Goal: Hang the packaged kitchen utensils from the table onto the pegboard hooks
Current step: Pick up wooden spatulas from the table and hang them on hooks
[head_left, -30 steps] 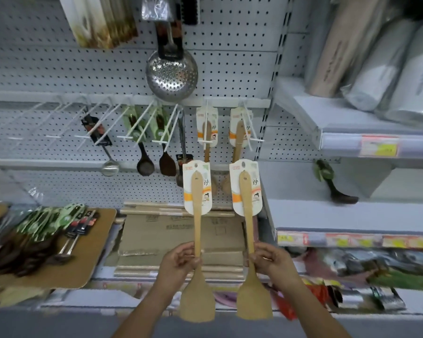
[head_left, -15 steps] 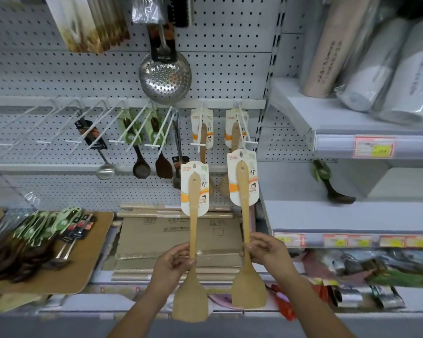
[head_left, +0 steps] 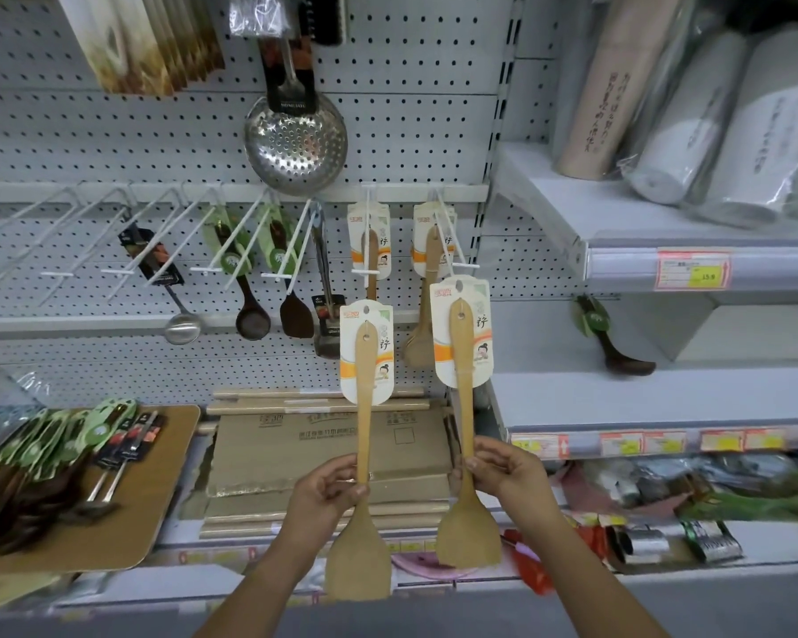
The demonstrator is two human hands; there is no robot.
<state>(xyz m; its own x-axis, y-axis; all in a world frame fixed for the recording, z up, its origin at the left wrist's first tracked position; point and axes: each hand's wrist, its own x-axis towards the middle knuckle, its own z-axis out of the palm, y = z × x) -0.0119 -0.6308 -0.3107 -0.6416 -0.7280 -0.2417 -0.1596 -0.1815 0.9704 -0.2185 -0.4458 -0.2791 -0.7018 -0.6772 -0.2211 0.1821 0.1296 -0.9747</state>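
Pegboard (head_left: 411,131) is standing behind. Left hand (head_left: 325,492) is pinching the left spatula (head_left: 364,430) by its thin wooden handle, flat blade down; right hand (head_left: 510,472) is pinching the right spatula (head_left: 465,407) higher.

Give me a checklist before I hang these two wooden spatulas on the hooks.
1. Grip of left hand on left spatula: ok, round the handle.
2. Grip of right hand on right spatula: ok, round the handle.
3. Both hang holes uppermost, uncovered: ok.
4. Hole of right spatula at right hook tip: not ok, just below it.
5. Hole of left spatula at left hook tip: not ok, lower.
6. Free length on both hooks: cannot tell, seen nearly end-on.
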